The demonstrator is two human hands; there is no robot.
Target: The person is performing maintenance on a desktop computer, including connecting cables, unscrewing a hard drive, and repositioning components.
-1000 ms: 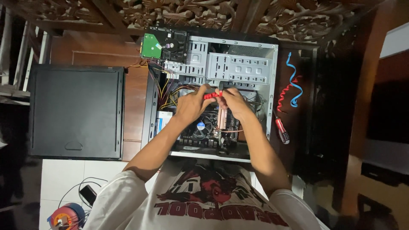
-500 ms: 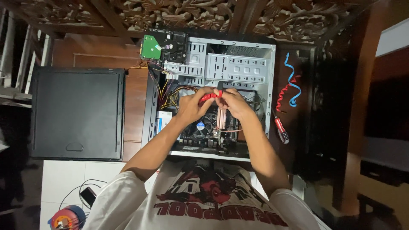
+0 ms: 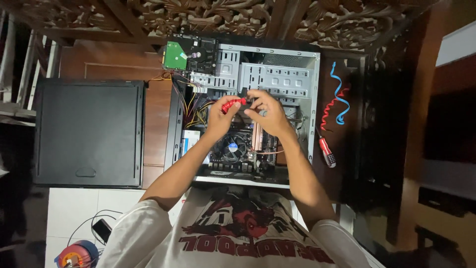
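Observation:
An open desktop computer case (image 3: 310, 99) lies on its side on a dark wooden table, its motherboard and round cooling fan (image 3: 233, 148) exposed. My left hand (image 3: 220, 116) and my right hand (image 3: 265, 111) meet above the board, both gripping a coiled red data cable (image 3: 232, 104). A hard drive with a green circuit board (image 3: 176, 54) rests at the case's far left corner, wires trailing from it.
The case's black side panel (image 3: 89, 131) lies flat to the left. To the right of the case lie a blue cable (image 3: 338, 92), a red cable (image 3: 329, 110) and a red-handled screwdriver (image 3: 326, 150). A phone (image 3: 102, 230) and a cable reel (image 3: 77, 254) sit on the tiled floor.
Both hands have lifted a little away from the motherboard, bringing the red cable up with them. The view has shifted slightly.

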